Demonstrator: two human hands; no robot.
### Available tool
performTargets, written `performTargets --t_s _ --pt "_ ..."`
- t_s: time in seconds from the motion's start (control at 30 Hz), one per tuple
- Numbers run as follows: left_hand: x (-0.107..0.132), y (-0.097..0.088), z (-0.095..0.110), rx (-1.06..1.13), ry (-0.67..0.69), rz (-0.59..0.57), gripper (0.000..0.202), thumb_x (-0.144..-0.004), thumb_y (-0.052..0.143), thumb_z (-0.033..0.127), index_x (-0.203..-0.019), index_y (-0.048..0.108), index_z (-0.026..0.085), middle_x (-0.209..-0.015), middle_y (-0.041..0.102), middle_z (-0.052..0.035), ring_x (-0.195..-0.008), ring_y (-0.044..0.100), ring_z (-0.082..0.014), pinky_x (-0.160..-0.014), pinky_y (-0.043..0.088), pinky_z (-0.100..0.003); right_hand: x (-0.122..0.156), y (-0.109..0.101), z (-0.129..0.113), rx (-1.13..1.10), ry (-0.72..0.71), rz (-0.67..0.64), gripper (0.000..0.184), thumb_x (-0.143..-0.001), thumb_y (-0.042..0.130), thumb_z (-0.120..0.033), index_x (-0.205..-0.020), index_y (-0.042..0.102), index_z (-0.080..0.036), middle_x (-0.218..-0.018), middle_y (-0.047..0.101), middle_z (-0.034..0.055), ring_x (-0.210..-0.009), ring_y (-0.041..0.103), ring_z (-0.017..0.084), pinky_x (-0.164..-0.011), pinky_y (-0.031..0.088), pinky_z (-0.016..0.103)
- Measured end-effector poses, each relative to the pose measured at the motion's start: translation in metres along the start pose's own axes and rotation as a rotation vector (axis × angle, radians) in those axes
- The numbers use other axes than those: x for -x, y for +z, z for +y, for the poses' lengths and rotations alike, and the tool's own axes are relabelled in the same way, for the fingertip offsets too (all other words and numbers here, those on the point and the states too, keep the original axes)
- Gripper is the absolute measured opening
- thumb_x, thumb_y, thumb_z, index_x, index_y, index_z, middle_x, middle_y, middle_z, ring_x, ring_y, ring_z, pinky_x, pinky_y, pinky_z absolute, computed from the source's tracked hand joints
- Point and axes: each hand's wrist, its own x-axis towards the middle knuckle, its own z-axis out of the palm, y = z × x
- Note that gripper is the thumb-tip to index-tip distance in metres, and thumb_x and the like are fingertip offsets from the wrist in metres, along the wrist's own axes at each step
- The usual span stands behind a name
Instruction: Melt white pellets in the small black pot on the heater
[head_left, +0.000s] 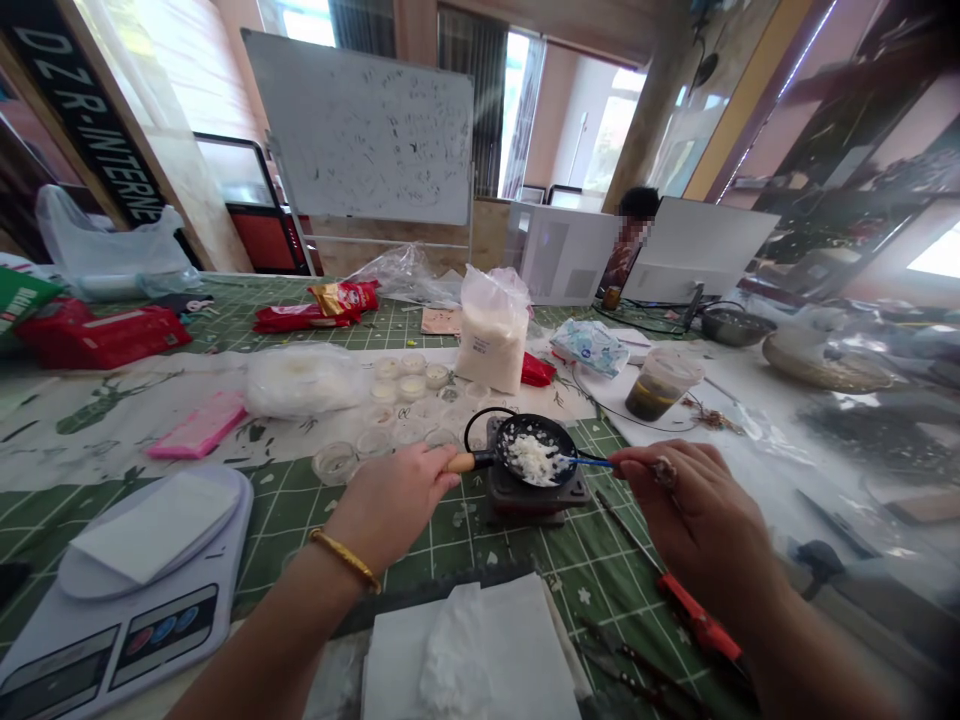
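White flakes (534,460) sit in a black pan (525,428) between the hands (390,500) (690,520).

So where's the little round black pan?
In the head view, the small round black pan sits on a dark mini burner, gripped by the left hand.
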Motion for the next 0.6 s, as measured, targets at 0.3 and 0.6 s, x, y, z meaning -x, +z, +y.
performTargets --t_s 0.3,0.6 --pt "-0.001 0.0 0.0 -0.007 0.002 -0.006 0.032 -0.096 0.04 0.032 -0.121 0.057 0.025 -0.108 0.067 -0.007 -0.096 0.064 -0.0215 -0.077 0.047 -0.028 -0.01 0.009 -0.012 -0.158 0.01 -0.102 0.01 -0.09 0.05 -0.018 -0.093 0.06 -0.021 -0.08 0.067 0.0013 -0.072 0.059 0.016 -0.069 0.043 0.032" --pt "-0.002 0.001 -0.001 0.002 -0.015 -0.009 0.033 -0.095 0.04 0.032 -0.122 0.057 0.024 -0.109 0.067 -0.0064 -0.098 0.063 -0.0225 -0.081 0.047 -0.029 -0.009 0.008 -0.013 -0.203 0.019 -0.071 0.011 -0.09 0.049 -0.017 -0.09 0.059 -0.021 -0.075 0.064 0.0011 -0.068 0.057 0.015 -0.068 0.043 0.033"
